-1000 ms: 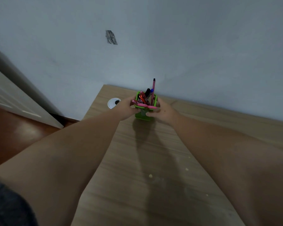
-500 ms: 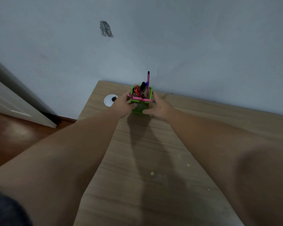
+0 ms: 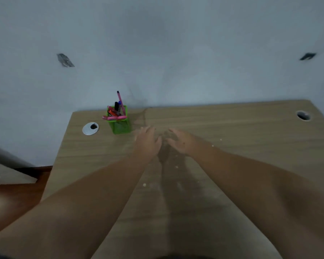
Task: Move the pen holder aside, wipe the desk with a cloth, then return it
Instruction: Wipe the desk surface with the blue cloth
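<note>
Both hands, left hand point(image 3: 147, 142) and right hand point(image 3: 180, 141), hovering spread and empty; pen holder point(image 3: 119, 122) parked far-left; fetching a cloth next, sweeping crumbs point(image 3: 144, 184) inward.

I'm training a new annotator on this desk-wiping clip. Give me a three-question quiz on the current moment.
1. True or false: the left hand is gripping the green pen holder.
2. Multiple choice: the pen holder stands A) in the middle of the desk, B) near the far left corner, beside the round cable grommet, C) on the floor.
3. Fill in: the right hand holds ____.

Key
1. False; both hands are open and apart from it.
2. B.
3. Nothing; no cloth is in view.
</note>
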`<state>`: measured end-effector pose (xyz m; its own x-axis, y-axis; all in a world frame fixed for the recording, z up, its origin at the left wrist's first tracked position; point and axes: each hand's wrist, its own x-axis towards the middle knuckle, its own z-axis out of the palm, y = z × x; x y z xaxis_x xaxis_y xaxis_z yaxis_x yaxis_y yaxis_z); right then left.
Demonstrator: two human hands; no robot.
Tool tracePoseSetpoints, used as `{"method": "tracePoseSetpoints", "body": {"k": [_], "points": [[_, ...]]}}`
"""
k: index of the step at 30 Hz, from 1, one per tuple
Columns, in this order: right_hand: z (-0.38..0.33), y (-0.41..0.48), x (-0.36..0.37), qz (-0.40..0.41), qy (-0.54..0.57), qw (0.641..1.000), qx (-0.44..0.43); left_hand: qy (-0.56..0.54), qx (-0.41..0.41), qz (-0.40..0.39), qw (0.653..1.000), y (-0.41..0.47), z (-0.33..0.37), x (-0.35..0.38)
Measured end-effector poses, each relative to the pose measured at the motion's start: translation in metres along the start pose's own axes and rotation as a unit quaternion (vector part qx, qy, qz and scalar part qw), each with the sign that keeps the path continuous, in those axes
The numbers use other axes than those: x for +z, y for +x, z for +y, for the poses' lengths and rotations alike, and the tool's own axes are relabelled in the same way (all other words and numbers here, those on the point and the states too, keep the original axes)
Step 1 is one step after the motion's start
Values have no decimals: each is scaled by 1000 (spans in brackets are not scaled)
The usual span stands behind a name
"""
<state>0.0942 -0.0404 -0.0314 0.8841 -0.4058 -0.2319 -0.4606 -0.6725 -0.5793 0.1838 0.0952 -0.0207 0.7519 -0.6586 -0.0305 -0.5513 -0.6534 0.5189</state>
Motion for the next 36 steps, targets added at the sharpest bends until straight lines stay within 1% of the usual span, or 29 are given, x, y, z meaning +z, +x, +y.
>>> {"method": "tracePoseSetpoints", "body": {"k": [2,8,14,19,23,26,29,31,34,36], "points": [[27,-25,-8,23,-17,999,14,56,55,-16,997,-9,24,17],[124,-110,-45,103,6,989,103,94,153,-75,981,-35,105,77],[227,-196,-95,144,-12,970,197,80,205,-119,968,-57,193,143],[305,-262,-131,190,-15,948,255,97,236,-152,955,-82,266,197],[366,-308,-150,180,-15,929,323,120,265,-183,939,-102,319,237],[401,-331,-161,195,-28,914,355,121,272,-203,933,-111,355,264],[427,-353,-168,276,-40,884,376,102,276,-215,931,-120,386,290],[446,-368,-172,311,-46,859,403,78,274,-216,934,-128,409,309],[475,-388,-176,292,-24,830,475,29,229,-259,938,-141,441,335],[492,-397,-177,253,-19,816,519,-25,158,-293,943,-149,462,350]]}}
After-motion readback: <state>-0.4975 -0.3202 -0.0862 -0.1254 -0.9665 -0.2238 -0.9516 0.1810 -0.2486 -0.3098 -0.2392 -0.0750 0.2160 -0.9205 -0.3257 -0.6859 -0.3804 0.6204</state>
